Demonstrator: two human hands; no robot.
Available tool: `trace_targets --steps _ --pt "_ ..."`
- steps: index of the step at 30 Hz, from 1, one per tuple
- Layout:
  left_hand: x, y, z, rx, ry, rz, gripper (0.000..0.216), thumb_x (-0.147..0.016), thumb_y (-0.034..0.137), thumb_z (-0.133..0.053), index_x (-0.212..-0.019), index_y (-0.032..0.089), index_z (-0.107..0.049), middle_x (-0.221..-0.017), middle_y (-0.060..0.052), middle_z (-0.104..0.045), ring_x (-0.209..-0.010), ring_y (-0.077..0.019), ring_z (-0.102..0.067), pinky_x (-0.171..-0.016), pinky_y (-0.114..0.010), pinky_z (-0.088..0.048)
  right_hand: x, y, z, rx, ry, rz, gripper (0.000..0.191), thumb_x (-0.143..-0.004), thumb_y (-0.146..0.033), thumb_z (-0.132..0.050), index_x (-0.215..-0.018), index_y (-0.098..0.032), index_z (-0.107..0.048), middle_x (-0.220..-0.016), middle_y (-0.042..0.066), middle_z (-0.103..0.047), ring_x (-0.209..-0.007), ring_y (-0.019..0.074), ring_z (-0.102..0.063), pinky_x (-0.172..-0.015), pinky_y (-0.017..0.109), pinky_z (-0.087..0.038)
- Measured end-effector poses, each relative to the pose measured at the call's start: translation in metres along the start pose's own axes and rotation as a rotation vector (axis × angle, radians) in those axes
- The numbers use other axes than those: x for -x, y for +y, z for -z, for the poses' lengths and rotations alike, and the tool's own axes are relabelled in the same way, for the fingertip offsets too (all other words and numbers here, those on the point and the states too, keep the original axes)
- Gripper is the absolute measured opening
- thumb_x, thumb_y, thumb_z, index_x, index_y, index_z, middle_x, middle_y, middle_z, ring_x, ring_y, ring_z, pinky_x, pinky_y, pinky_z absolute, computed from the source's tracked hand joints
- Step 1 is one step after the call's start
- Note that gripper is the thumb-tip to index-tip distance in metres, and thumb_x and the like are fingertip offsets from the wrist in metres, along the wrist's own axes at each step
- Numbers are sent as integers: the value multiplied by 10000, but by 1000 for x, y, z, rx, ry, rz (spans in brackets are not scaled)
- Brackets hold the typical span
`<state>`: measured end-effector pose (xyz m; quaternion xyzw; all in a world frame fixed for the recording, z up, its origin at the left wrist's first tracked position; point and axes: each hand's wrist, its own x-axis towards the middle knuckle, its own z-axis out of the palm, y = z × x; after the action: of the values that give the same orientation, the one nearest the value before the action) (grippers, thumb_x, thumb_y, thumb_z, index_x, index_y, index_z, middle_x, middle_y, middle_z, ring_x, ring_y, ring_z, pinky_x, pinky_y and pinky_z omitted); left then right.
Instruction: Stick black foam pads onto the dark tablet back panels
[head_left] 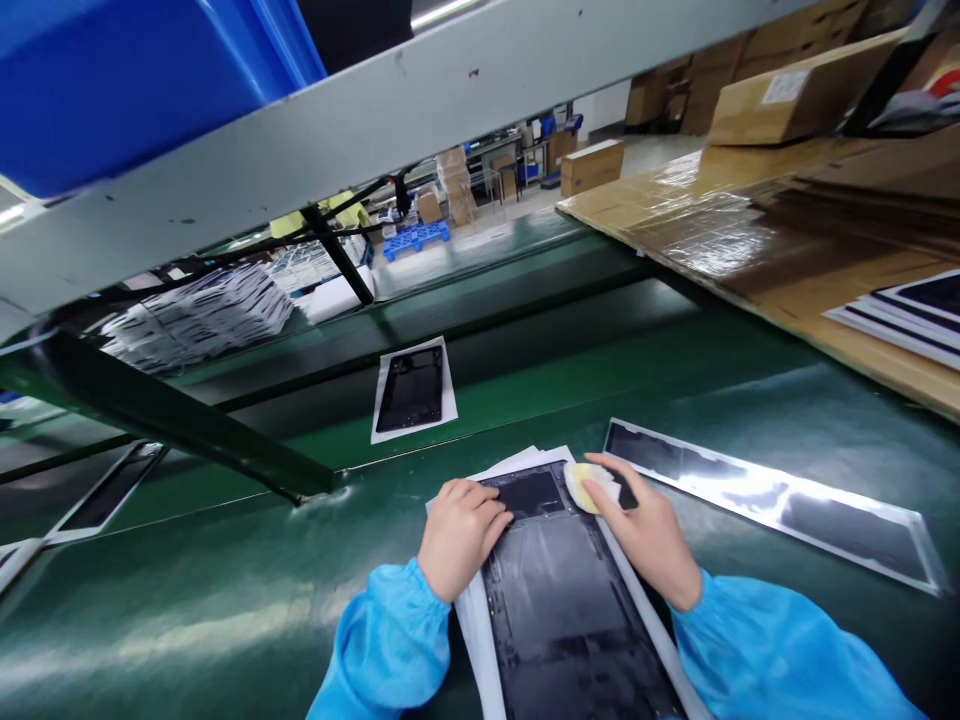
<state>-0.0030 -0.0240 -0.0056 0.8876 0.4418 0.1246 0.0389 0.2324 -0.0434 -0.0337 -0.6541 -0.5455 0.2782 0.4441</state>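
In the head view, the dark panel lies straight in front of you on the green belt, on top of some white sheets that show out at its left and far edges. Your left hand rests on the far left corner of the dark panel, the fingers bent and lying loose on the surface; it grasps nothing and only presses down. Your right hand is at the far right corner of the dark panel and holds a yellow pad under the fingertips, pressed against the panel surface, with the thumb on the near side of the pad. Both your arms are in blue sleeves. Just to the right of the dark panel, apart from it, a long shiny strip lies flat on the belt. Beyond the dark panel, further along the belt, a second black panel lies on its own white sheet. Far to the right of the dark panel is a cardboard surface which bears a stack of black-and-white sheets and a cardboard box. Above and left of the dark panel a grey beam crosses the view, with a blue bin on it, and under this beam a pile of wrapped pieces lies.
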Motion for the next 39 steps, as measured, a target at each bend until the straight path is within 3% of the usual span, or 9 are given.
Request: trace_targets --steps 3,6,13,21,26,29,32,35,39 --pt "-25 6 -9 -18 50 103 233 -927 320 -533 -1113 229 -640 -1074 -61 -679 -979 -210 -601 -845 -373 -495 -4 10 3 -174 68 -131 396 -750 -544 -593 -887 -184 -687 -838 60 -749 -698 222 -671 -550 303 -520" --pt "-49 10 -19 -42 -35 218 239 -904 353 -568 -1096 222 -626 -1024 -51 -654 -962 -210 -593 -792 -336 -506 -6 19 4 -273 8 -252 391 -711 -565 -644 -722 -177 -686 -629 41 -707 -540 215 -626 -448 311 -496" --pt "-58 9 -27 1 -66 292 192 -892 367 -589 -1018 226 -626 -1017 -28 -641 -964 -191 -582 -801 -300 -503 3 28 -3 -493 -180 -339 520 -727 -552 -673 -1116 -208 -678 -988 85 -757 -892 308 -708 -729 400 -605" --pt "-58 11 -15 -14 -77 331 191 -946 324 -490 -881 208 -627 -846 -15 -695 -824 -194 -637 -762 -317 -493 7 32 -3 -511 -229 -219 420 -708 -530 -691 -1060 -300 -715 -1024 76 -748 -949 317 -694 -777 345 -598" --pt "-47 20 10 -7 86 320 191 -951 323 -470 -891 226 -623 -817 -8 -704 -767 -181 -652 -737 -306 -497 21 17 -8 -535 -301 -156 386 -692 -562 -684 -926 -267 -767 -952 86 -758 -918 331 -695 -829 409 -585" --pt "-39 15 21 71 324 234 180 -917 345 -523 -1011 231 -624 -1031 -56 -694 -996 -229 -629 -896 -377 -485 24 8 -5 -492 -288 -115 387 -728 -570 -649 -860 -226 -767 -945 101 -755 -887 320 -695 -874 444 -562" --pt "-36 5 22 309 457 312 477 -871 408 -570 -1303 225 -482 -1327 -112 -559 -1236 -288 -505 -1015 -457 -427 15 4 7 -544 -111 -175 479 -730 -595 -639 -970 -192 -735 -982 106 -748 -913 298 -689 -884 417 -551" --pt "-38 6 14 723 201 400 620 -874 433 -537 -1414 192 -351 -1312 -136 -579 -1112 -281 -603 -920 -439 -504 4 5 24 -606 120 -259 557 -682 -636 -661 -998 -180 -714 -986 102 -747 -967 297 -673 -903 407 -536" --pt "-40 30 -2 960 -99 298 501 -845 380 -590 -1301 186 -513 -1227 -97 -649 -1086 -273 -617 -959 -407 -490 -4 10 40 -659 306 -311 569 -627 -624 -705 -974 -173 -718 -956 87 -753 -974 302 -668 -903 400 -537"
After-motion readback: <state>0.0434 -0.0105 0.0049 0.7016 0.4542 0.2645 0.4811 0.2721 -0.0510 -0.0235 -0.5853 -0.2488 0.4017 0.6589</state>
